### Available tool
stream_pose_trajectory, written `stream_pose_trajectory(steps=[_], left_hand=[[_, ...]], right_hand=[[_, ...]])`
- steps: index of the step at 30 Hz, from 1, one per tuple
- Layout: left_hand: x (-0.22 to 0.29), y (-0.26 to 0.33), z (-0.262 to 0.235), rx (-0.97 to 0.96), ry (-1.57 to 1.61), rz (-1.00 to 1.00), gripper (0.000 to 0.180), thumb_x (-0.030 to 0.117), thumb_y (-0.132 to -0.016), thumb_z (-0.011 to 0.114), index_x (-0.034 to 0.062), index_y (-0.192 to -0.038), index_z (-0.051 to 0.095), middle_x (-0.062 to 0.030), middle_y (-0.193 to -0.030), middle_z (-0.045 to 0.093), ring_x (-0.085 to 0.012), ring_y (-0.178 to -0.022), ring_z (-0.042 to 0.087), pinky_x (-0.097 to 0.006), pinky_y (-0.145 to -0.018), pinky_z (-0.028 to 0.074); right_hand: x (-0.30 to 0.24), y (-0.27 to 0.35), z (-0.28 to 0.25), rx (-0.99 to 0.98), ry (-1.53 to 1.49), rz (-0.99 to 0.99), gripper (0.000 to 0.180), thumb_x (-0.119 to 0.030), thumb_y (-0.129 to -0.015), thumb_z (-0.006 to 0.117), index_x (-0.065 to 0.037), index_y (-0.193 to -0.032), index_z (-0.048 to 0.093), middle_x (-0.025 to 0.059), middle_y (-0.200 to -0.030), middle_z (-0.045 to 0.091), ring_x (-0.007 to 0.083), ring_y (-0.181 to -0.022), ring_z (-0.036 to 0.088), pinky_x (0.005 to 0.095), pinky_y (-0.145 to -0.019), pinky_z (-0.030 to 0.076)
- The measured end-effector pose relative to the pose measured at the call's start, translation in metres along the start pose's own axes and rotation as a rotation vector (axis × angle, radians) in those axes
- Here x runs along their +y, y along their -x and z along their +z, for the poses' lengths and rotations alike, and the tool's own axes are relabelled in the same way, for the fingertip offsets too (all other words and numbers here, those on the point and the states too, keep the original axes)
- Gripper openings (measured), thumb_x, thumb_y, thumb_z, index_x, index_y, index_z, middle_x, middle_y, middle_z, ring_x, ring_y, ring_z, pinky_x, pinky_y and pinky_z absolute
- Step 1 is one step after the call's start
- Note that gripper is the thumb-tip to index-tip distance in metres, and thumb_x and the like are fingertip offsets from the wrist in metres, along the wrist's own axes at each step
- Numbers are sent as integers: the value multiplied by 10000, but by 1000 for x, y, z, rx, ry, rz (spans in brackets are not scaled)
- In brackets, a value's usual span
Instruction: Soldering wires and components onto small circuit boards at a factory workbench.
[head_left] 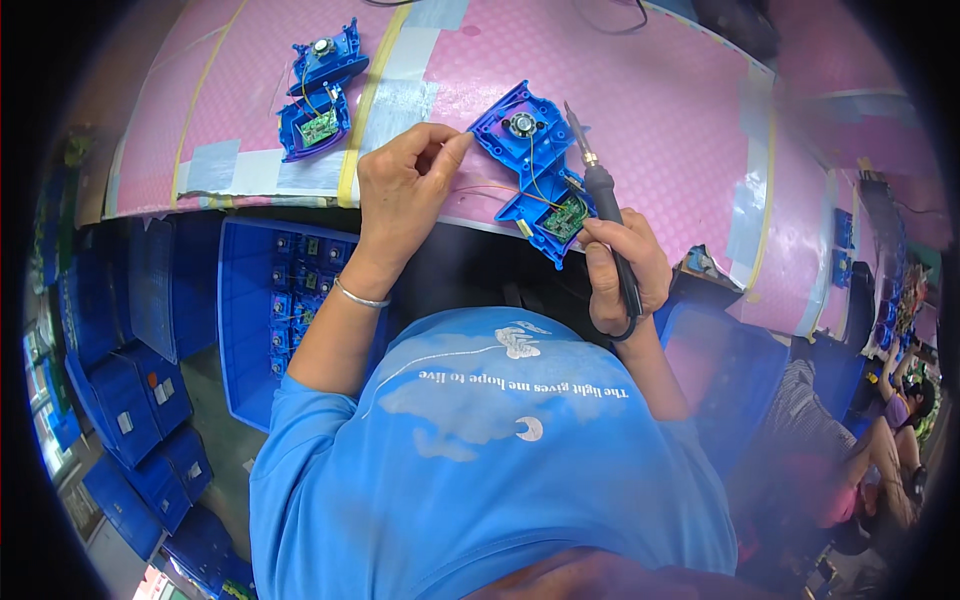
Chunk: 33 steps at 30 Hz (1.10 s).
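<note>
My right hand (632, 268) grips a soldering iron (604, 192) with a black handle, its bare metal tip pointing up and away. Its thumb and fingertips also reach the edge of a green circuit board (566, 220). That board sits in the lower half of an opened blue plastic housing (532, 150). A round speaker (521, 124) is fixed in the upper half, and thin wires join the two. Beside the housing's upper left corner, my left hand (408, 185) has thumb and forefinger pinched together; what they hold, if anything, is too small to make out. Loose wire ends stick out below it.
Another opened blue housing (320, 95) lies at the far left of the pink-covered table (640, 70). Below the table edge, a blue bin (245, 330) contains several similar housings. More blue bins (125, 410) are stacked at left. Another person (905, 410) sits at far right.
</note>
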<state>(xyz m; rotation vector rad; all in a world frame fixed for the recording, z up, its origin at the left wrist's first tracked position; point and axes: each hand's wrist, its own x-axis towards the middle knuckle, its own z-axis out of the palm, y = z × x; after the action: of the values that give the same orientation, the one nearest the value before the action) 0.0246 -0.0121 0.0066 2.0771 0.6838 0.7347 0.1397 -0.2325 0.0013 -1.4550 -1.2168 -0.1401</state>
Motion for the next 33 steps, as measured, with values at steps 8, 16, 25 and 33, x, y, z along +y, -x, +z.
stream_pose_trajectory(steps=[8,16,25,33], left_hand=[[-3,29,-1,102,76,28,116,101,-915,781,-6,-901,739,-13,-671,680,-60,-574,588,-233,-534,452],[-2,33,1,123,-75,231,153,25,-817,788,31,-750,651,-89,-674,697,-192,-563,692,-291,-534,522],[-6,31,5,133,-145,333,181,34,-805,795,60,-738,628,-78,-642,655,-218,-494,633,-312,-470,477],[-8,31,6,143,-172,359,191,34,-808,792,71,-732,620,-68,-628,639,-201,-467,599,-306,-450,451]], right_hand=[[-6,-7,-6,-57,-24,19,252,37,-878,597,71,-1115,674,149,-778,671,187,-681,601,295,-628,476],[-8,-13,-3,-75,-98,33,222,33,-838,599,82,-1029,700,125,-719,635,191,-634,595,303,-577,451],[-11,-13,-1,-89,-70,48,220,45,-802,614,77,-998,708,115,-692,622,187,-598,572,309,-549,422],[-8,-17,2,-97,-69,34,210,52,-797,616,84,-982,709,116,-674,612,196,-586,571,312,-544,421]])
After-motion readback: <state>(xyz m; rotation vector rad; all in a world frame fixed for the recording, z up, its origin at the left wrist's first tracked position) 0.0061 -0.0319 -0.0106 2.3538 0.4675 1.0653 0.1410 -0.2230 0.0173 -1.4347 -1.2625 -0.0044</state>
